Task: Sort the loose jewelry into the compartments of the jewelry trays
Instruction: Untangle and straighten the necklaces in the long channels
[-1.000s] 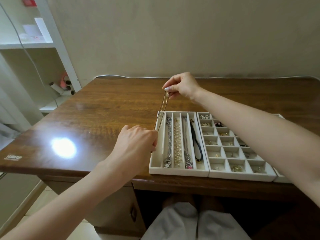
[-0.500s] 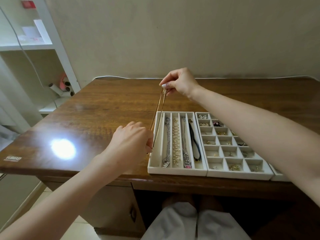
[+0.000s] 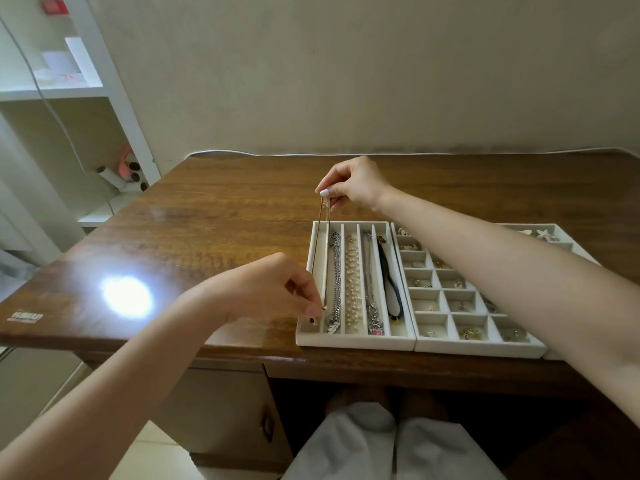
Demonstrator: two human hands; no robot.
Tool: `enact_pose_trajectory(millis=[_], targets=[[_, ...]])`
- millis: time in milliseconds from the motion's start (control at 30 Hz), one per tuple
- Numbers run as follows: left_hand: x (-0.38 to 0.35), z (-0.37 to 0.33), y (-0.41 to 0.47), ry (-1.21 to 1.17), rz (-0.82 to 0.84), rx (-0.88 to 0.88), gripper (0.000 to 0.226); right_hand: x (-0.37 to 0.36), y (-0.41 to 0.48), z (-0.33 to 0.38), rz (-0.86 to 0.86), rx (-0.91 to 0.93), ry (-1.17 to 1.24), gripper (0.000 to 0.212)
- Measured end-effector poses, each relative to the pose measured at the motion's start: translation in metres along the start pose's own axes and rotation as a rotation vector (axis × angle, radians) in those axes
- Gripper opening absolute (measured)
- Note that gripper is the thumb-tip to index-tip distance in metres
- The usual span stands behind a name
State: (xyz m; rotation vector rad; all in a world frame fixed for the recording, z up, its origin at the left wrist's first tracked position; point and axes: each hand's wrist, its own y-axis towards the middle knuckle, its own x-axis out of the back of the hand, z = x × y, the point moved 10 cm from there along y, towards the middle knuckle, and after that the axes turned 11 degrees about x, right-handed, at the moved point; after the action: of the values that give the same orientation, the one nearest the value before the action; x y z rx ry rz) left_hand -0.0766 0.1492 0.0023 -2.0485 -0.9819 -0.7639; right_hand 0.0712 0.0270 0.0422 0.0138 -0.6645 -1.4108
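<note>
While white-clad knees (image 3: pixel 391 445) show at the bottom edge beneath the wooden desk (image 3: pixel 214 230), a seated person stretches a thin gold chain (image 3: pixel 320 251) between two bare hands. Nearest the camera, the left hand (image 3: pixel 273 289) reaches in from the lower left, its thumb and forefinger pinched together on the chain's near end just above the front of the long-slot tray (image 3: pixel 353 341). That white tray sits close to the desk's front edge and is divided into narrow lengthwise slots; the doubled chain runs taut above the leftmost slot, along the tray's left wall. Whether any part of it touches the lining cannot be told. Neighbouring slots hold a silver chain (image 3: pixel 335 278), a string of pearls (image 3: pixel 352 282), another silver chain with a pink charm (image 3: pixel 372 299) and a dark cord (image 3: pixel 389 282). Touching the first tray's right side, a grid tray (image 3: pixel 485 349) carries small gold and silver pieces in its square compartments; the right forearm crosses above it. A third tray (image 3: pixel 561 233), partly hidden behind that arm, lies farther right. Beyond the trays' far edge, the right hand (image 3: pixel 353 183) hangs over the desk, fingertips closed on the chain's far end and raised higher than the left. A bright glare patch (image 3: pixel 126 296) marks the desk's left side. White shelving (image 3: pixel 86 91) stands at far left against a plain wall.
</note>
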Motion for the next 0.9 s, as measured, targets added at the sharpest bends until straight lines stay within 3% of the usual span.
enact_pose_trajectory(millis=[100, 400, 633, 900], targets=[[0.000, 0.000, 0.000, -0.024, 0.021, -0.002, 0.003, 0.000, 0.000, -0.002, 0.001, -0.008, -0.009, 0.012], [0.003, -0.006, -0.002, 0.289, -0.156, -0.028, 0.005, 0.003, 0.001, -0.003, -0.019, -0.005, -0.003, 0.008], [0.006, -0.027, -0.018, 0.685, -0.436, -0.151, 0.011, 0.003, 0.003, 0.000, -0.025, -0.006, -0.005, 0.008], [-0.004, -0.022, -0.008, 0.715, -0.328, -0.173, 0.013, 0.001, 0.003, 0.000, -0.022, 0.002, 0.007, 0.011]])
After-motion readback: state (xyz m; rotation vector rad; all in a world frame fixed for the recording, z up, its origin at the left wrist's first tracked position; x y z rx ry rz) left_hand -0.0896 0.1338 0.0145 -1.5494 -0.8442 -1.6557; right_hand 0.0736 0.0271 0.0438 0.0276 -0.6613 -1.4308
